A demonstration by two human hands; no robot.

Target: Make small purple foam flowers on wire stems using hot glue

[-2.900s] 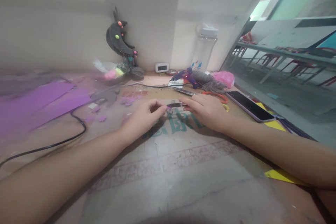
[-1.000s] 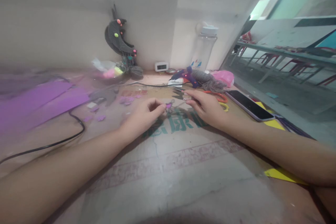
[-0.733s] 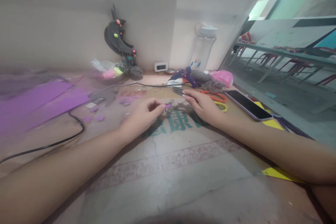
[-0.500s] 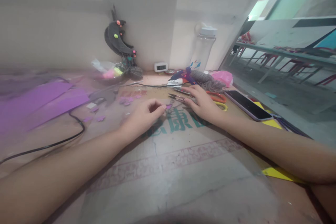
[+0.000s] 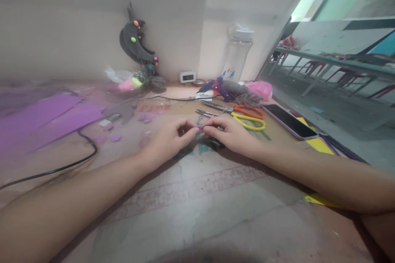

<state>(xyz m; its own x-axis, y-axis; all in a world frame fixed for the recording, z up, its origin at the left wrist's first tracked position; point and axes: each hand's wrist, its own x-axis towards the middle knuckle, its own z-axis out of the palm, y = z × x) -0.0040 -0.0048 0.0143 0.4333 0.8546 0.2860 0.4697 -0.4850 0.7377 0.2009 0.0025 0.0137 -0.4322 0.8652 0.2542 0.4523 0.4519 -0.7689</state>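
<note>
Between my two hands, over the middle of the table, is a small purple piece (image 5: 201,129), mostly covered by fingertips. My left hand (image 5: 177,137) pinches it from the left, thumb against forefinger. From the right, my right hand (image 5: 228,131) pinches the same piece, its fingertips almost touching the left ones. Just beyond the right hand lie scissors with orange handles (image 5: 249,111) and scissors with yellow handles (image 5: 251,123), blades pointing left. Small purple cut-outs (image 5: 147,116) are scattered left of my hands.
Purple sheets (image 5: 64,113) and a black cable (image 5: 61,169) lie at left. Behind are a glue gun (image 5: 217,88), grey yarn (image 5: 240,91), a white clock (image 5: 187,77), a bottle (image 5: 239,55) and a grey crescent ornament (image 5: 134,43). A phone (image 5: 288,121) rests at right.
My right hand has left the scissors, moving down and left to meet my left hand at the purple piece. Both scissors handles are now uncovered. My left hand has barely moved.
</note>
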